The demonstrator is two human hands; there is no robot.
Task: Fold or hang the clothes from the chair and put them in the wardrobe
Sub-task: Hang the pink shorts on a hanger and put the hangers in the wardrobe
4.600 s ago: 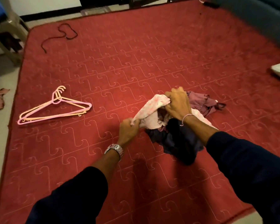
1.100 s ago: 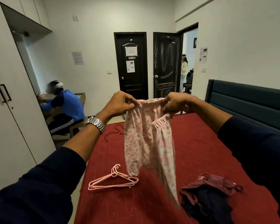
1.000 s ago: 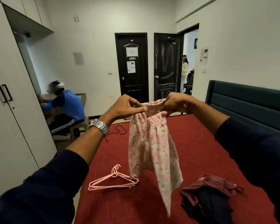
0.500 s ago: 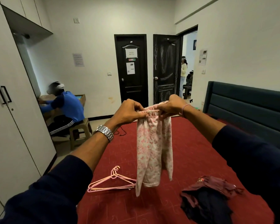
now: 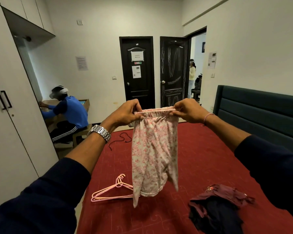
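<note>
Pink floral shorts [image 5: 154,152] hang in the air above the red bed [image 5: 201,157]. My left hand [image 5: 125,112] pinches the left end of their elastic waistband and my right hand [image 5: 187,110] pinches the right end, so the band is stretched flat between them. On the bed below lie pink hangers [image 5: 112,190] at the left and a heap of maroon and dark clothes [image 5: 216,205] at the right. The white wardrobe [image 5: 8,125] with black handles stands at the far left, doors closed.
A person in a blue top [image 5: 69,110] sits on a stool by a desk beside the wardrobe. A black cord [image 5: 123,139] lies on the bed's far end. A dark headboard [image 5: 260,112] lines the right. Two black doors [image 5: 137,73] are in the back wall.
The shorts came up off the heap on the bed. Over the last second my hands moved apart along the waistband, and the shorts now hang wider and flatter.
</note>
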